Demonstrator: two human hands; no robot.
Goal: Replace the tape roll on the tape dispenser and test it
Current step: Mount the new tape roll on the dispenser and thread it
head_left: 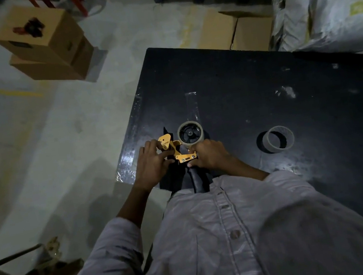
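Tape dispenser (179, 155): yellow metal frame with a black handle, at the lower middle of the frame, over the near left corner of the counter; the handle points down toward the person's shirt.
Tape roll on dispenser (190, 133): sits on the black hub at the dispenser's upper end, its open face turned toward the camera; only a thin layer of tape shows around the hub.
Left hand (154, 164): fingers curled around the yellow front plate at the dispenser's left side, closed on it, thumb side toward the frame.
Right hand (210, 155): closed over the dispenser's right side just below the roll, knuckles up; fingertips hidden behind the frame.
Spare roll (278, 139): a pale ring lying alone on the counter to the right of centre, well apart from both hands; whether it carries tape or is a bare core, I cannot tell.
Counter (262, 94): black top, scuffed, with a strip of clear tape stuck down above the dispenser.
Cardboard boxes (45, 42): stacked on the floor, upper left of the frame.
Sacks (324, 3): pale, piled at upper right.
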